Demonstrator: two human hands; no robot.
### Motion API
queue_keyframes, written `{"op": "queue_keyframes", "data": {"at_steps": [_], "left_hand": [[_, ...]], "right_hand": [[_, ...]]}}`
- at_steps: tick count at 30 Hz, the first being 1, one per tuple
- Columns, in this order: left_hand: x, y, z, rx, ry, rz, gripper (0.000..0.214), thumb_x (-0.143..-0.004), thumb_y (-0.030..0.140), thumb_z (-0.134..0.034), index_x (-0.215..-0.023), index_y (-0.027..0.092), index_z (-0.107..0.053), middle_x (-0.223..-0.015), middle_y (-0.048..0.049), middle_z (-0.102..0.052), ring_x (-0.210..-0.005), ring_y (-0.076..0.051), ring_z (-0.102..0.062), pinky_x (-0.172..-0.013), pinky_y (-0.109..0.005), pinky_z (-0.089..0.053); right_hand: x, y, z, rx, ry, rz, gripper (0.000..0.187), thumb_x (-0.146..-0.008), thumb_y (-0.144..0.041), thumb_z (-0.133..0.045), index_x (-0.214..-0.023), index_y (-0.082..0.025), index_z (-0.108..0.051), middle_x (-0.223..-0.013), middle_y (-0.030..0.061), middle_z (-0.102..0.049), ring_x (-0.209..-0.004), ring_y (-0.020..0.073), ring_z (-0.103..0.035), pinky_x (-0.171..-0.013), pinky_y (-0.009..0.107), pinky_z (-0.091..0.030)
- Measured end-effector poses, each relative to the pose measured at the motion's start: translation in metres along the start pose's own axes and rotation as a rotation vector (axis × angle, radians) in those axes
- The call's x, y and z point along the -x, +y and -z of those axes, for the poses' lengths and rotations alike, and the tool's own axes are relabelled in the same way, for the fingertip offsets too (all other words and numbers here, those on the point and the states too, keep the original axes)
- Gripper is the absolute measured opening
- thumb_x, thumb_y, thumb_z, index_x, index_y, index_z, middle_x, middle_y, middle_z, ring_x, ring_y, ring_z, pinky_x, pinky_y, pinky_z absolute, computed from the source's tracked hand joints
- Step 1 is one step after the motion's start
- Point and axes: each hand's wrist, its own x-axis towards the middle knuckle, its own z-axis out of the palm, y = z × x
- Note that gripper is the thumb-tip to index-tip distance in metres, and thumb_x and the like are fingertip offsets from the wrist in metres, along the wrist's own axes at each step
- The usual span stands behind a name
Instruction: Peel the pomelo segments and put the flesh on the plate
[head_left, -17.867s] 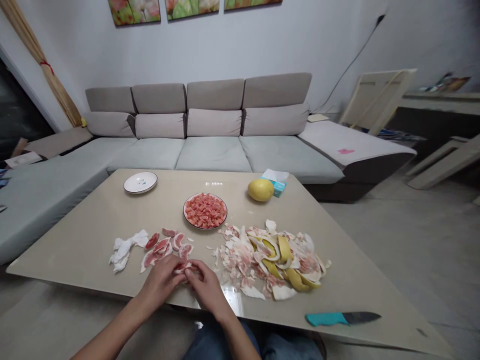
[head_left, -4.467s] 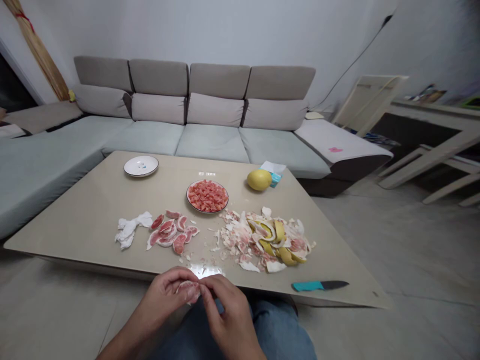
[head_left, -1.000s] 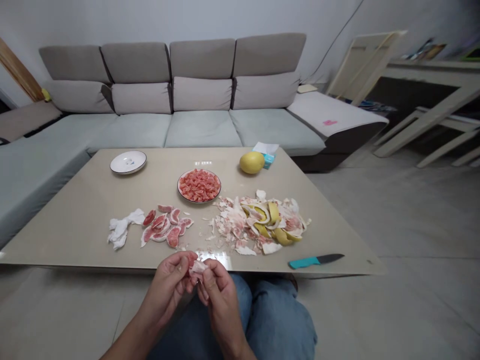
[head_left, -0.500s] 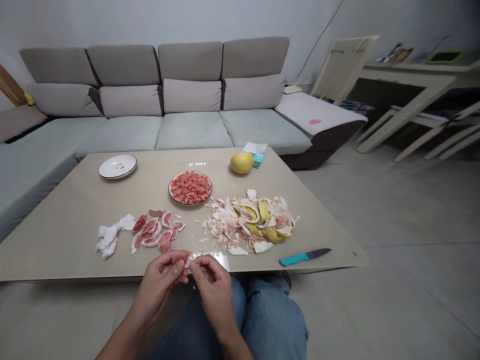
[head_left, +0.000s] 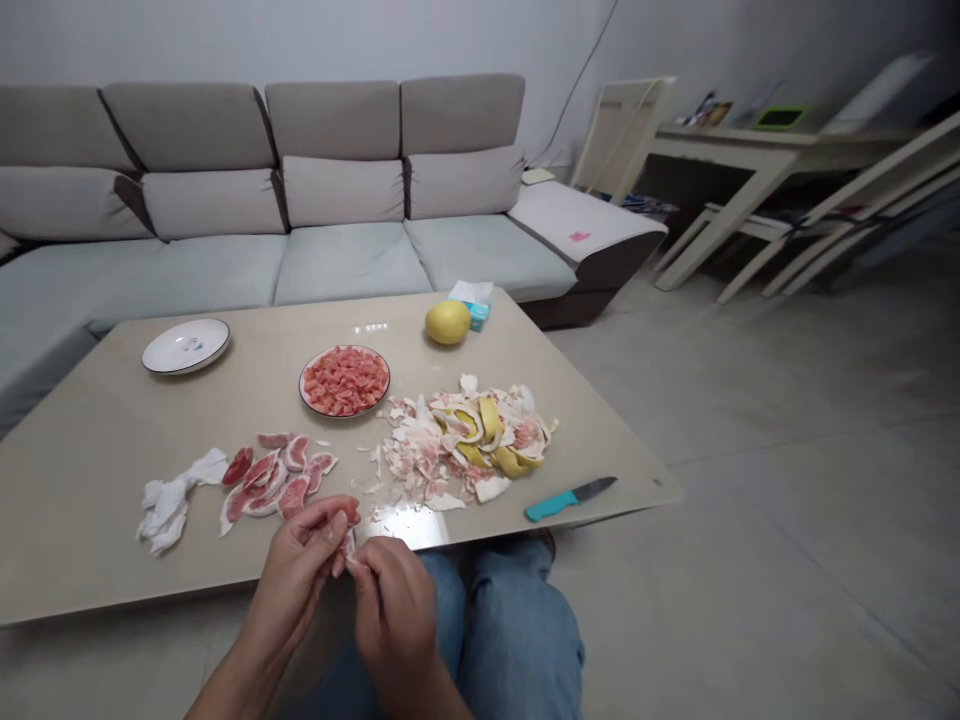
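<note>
My left hand (head_left: pixel 300 562) is closed on a pomelo segment (head_left: pixel 349 541), mostly covered by the fingers at the table's front edge. A strip of its pale membrane is pinched between the thumb and finger of my right hand (head_left: pixel 399 612). Several pomelo segments (head_left: pixel 274 478) with pale skin on them lie just beyond my left hand. Behind them a plate (head_left: pixel 301 392) is heaped with peeled pink pomelo flesh (head_left: pixel 346 380). To the right spreads a pile of yellow peel and white membrane scraps (head_left: pixel 465 440).
A knife (head_left: pixel 570 499) with a turquoise handle lies near the table's right front. Crumpled tissue (head_left: pixel 169 505) is at the left, a white plate (head_left: pixel 169 352) at the back left. A whole pomelo (head_left: pixel 448 323) stands by a tissue pack (head_left: pixel 478 312). A sofa (head_left: pixel 345 262) is behind the table.
The view has swung right, so the table's things appear further left. My right hand has drawn down and turned, pulling the membrane strip; my left hand keeps the segment.
</note>
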Motion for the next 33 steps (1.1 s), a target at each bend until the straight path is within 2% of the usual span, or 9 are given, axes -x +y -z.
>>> {"op": "queue_keyframes", "data": {"at_steps": [5,10,14,19,23,25,28,31,33], "left_hand": [[-0.013,-0.005,-0.015,0.029,0.034,-0.014,0.03,-0.067,0.031,-0.083,-0.091,0.014,-0.076,-0.076,-0.0029,-0.067,-0.052,-0.005,-0.05,-0.046,-0.014,-0.04],[-0.018,-0.009,-0.024,0.094,0.087,0.054,0.036,-0.062,0.03,-0.087,-0.09,0.011,-0.075,-0.077,-0.0032,-0.067,-0.056,-0.005,-0.053,-0.05,-0.012,-0.043],[-0.023,-0.011,-0.026,0.242,0.002,0.138,0.028,-0.065,0.027,-0.085,-0.086,0.013,-0.073,-0.067,0.001,-0.06,-0.053,-0.004,-0.05,-0.047,-0.011,-0.043],[-0.038,-0.01,-0.026,0.324,-0.027,0.175,0.031,-0.055,0.023,-0.09,-0.076,0.014,-0.069,-0.067,0.0026,-0.058,-0.053,-0.004,-0.05,-0.049,-0.011,-0.045],[-0.04,-0.007,-0.023,0.244,-0.025,0.159,0.031,-0.062,0.02,-0.087,-0.088,0.013,-0.071,-0.074,-0.0006,-0.062,-0.061,-0.007,-0.057,-0.054,-0.013,-0.049],[-0.036,-0.006,-0.019,0.125,-0.042,0.135,0.033,-0.067,0.02,-0.084,-0.096,0.012,-0.071,-0.079,-0.0015,-0.064,-0.064,-0.008,-0.058,-0.06,-0.014,-0.05],[-0.029,-0.006,-0.014,-0.094,-0.067,0.085,0.032,-0.073,0.025,-0.08,-0.102,0.015,-0.071,-0.088,-0.0023,-0.067,-0.072,-0.009,-0.059,-0.066,-0.016,-0.05],[-0.025,-0.003,-0.012,-0.258,-0.06,0.034,0.032,-0.072,0.03,-0.079,-0.1,0.016,-0.072,-0.093,-0.0046,-0.07,-0.078,-0.013,-0.061,-0.066,-0.017,-0.049],[-0.024,0.0,-0.012,-0.334,-0.056,-0.015,0.034,-0.07,0.031,-0.08,-0.1,0.017,-0.073,-0.095,-0.0063,-0.072,-0.082,-0.016,-0.062,-0.066,-0.02,-0.049]], "right_hand": [[0.003,0.005,-0.001,0.056,0.014,0.072,0.016,-0.093,-0.01,-0.042,-0.091,-0.018,-0.056,-0.077,0.0075,-0.067,-0.071,0.0193,-0.061,-0.065,0.029,-0.051],[0.004,0.008,0.0,0.089,0.023,0.075,0.019,-0.092,-0.009,-0.041,-0.092,-0.018,-0.057,-0.077,0.0082,-0.068,-0.07,0.0198,-0.063,-0.064,0.03,-0.052],[0.009,0.005,-0.005,0.124,0.047,0.087,0.02,-0.091,-0.01,-0.04,-0.089,-0.02,-0.057,-0.071,0.0075,-0.068,-0.064,0.0199,-0.062,-0.057,0.03,-0.049],[0.026,-0.008,-0.019,0.086,0.068,0.159,0.023,-0.094,-0.018,-0.039,-0.083,-0.023,-0.058,-0.062,0.0028,-0.064,-0.052,0.0168,-0.058,-0.048,0.028,-0.043],[0.016,-0.002,-0.003,0.05,0.049,0.094,0.024,-0.092,-0.015,-0.038,-0.091,-0.021,-0.061,-0.073,0.0059,-0.068,-0.065,0.0184,-0.062,-0.058,0.028,-0.05],[0.001,0.01,0.014,0.078,-0.012,-0.01,0.027,-0.091,-0.01,-0.038,-0.099,-0.019,-0.062,-0.085,0.0086,-0.069,-0.08,0.0201,-0.063,-0.071,0.031,-0.053],[-0.019,0.033,0.034,0.181,-0.096,-0.137,0.029,-0.091,-0.007,-0.038,-0.106,-0.017,-0.062,-0.096,0.0102,-0.069,-0.091,0.0218,-0.062,-0.081,0.034,-0.051],[-0.033,0.056,0.039,0.317,-0.207,-0.194,0.025,-0.091,-0.011,-0.046,-0.109,-0.017,-0.063,-0.094,0.0104,-0.07,-0.089,0.023,-0.062,-0.079,0.033,-0.049],[-0.04,0.069,0.038,0.377,-0.26,-0.241,0.015,-0.09,-0.015,-0.054,-0.098,-0.018,-0.067,-0.082,0.0087,-0.07,-0.081,0.0229,-0.063,-0.073,0.031,-0.048]]}}
